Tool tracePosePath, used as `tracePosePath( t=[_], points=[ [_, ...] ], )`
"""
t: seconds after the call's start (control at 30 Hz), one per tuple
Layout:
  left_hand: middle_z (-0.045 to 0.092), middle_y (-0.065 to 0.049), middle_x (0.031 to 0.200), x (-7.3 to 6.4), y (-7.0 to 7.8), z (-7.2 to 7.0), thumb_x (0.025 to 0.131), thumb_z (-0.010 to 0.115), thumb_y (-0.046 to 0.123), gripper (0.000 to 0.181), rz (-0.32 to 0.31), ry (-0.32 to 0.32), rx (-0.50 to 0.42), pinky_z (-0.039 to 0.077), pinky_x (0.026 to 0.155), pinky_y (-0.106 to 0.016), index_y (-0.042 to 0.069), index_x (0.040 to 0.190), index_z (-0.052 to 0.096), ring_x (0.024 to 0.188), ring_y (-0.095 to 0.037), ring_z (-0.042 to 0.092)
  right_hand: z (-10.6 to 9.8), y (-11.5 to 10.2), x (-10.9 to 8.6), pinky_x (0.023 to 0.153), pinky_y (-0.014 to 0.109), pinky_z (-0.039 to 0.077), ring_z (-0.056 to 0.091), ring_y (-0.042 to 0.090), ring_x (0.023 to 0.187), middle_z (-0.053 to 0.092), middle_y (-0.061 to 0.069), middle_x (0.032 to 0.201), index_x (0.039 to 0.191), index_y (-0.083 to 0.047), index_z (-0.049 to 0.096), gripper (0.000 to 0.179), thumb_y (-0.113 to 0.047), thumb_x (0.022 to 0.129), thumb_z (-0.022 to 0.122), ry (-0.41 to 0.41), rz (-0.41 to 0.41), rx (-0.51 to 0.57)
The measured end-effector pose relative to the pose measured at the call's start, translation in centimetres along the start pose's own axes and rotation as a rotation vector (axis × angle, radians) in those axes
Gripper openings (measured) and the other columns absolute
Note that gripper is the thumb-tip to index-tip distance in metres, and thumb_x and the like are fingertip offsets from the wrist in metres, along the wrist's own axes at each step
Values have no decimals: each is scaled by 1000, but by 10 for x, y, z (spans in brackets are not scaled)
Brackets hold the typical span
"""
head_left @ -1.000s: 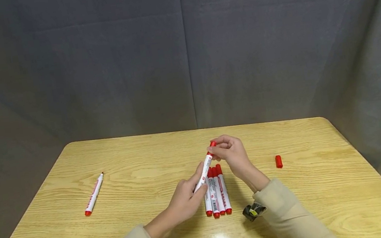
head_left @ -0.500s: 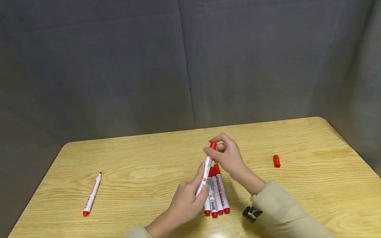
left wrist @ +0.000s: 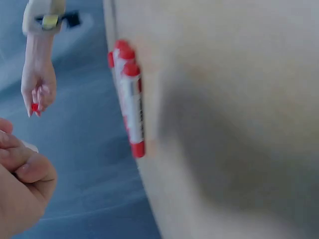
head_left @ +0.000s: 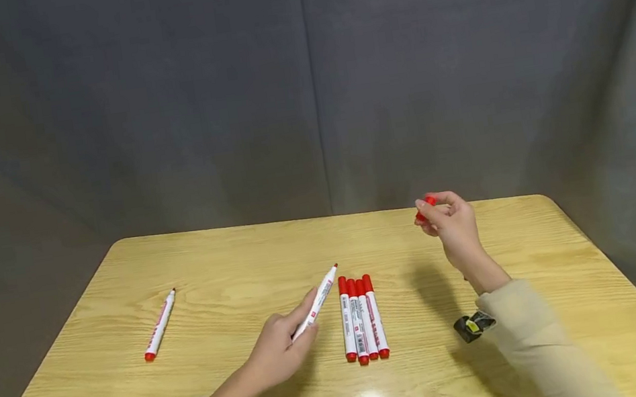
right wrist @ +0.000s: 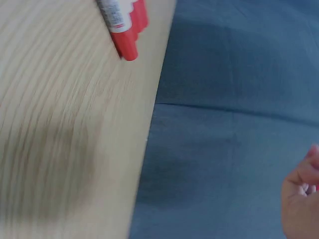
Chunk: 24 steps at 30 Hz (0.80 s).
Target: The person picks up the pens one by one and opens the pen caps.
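My left hand [head_left: 284,346] holds an uncapped white marker [head_left: 319,296] above the table, its red tip pointing up and away. Between thumb and fingers, my right hand [head_left: 458,229] pinches a red marker cap [head_left: 430,202], raised near the table's far edge. A row of several capped markers [head_left: 362,321], white with red caps, lies side by side between the hands. In the left wrist view, the row of markers [left wrist: 132,107] appears beside my left hand [left wrist: 25,186], which mostly hides the held marker. The right wrist view catches only part of my right hand [right wrist: 301,199].
Another uncapped marker [head_left: 160,326] lies at the left of the wooden table [head_left: 229,258], tip facing away. The loose cap seen earlier at the right is almost wholly behind my right wrist. A dark cloth [head_left: 303,92] hangs behind the table.
The cap has come off the marker. My right hand has carried it right and away, while my left hand has drawn left with the marker, leaving the whole row visible.
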<state>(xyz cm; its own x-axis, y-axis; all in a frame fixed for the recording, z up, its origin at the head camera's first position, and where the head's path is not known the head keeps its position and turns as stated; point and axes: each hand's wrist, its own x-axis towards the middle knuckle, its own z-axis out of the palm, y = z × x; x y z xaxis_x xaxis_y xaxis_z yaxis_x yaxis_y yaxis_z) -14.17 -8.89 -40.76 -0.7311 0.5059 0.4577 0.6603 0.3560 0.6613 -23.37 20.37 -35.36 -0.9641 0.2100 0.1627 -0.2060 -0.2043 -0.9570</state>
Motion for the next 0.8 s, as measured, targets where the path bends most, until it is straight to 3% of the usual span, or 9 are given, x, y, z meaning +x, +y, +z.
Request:
tracePosePath(
  t=[0.13,0.27,0.57,0.8],
  points=[
    [50,2,58,6,-2,-11,86,55,2,48,30,36,12,32,35,-15,-9,131,43,42,6,29,3,-1,-9,53,19,45,56,7,54,64,-5,67,110,-3,55,27,-16,87,62,-161,-32,-206],
    [47,7,55,5,-5,-18,86,56,3,49,17,17,4,32,35,-14,-9,131,42,42,8,29,7,1,-15,52,20,46,58,8,54,64,-3,68,122,2,53,39,-13,87,62,-207,-27,-331],
    [36,14,47,-7,-13,-44,89,54,5,47,-86,42,12,27,31,-16,-7,133,40,38,7,27,1,-1,-20,66,35,53,63,17,66,64,15,79,133,2,44,57,-2,81,67,-307,52,-420],
    [35,15,47,-16,-22,-58,88,54,3,47,-80,76,54,26,31,-15,-8,132,41,37,8,26,-4,-4,-25,65,35,53,63,17,64,64,15,78,133,1,44,58,-2,80,67,-335,38,-520]
  ],
)
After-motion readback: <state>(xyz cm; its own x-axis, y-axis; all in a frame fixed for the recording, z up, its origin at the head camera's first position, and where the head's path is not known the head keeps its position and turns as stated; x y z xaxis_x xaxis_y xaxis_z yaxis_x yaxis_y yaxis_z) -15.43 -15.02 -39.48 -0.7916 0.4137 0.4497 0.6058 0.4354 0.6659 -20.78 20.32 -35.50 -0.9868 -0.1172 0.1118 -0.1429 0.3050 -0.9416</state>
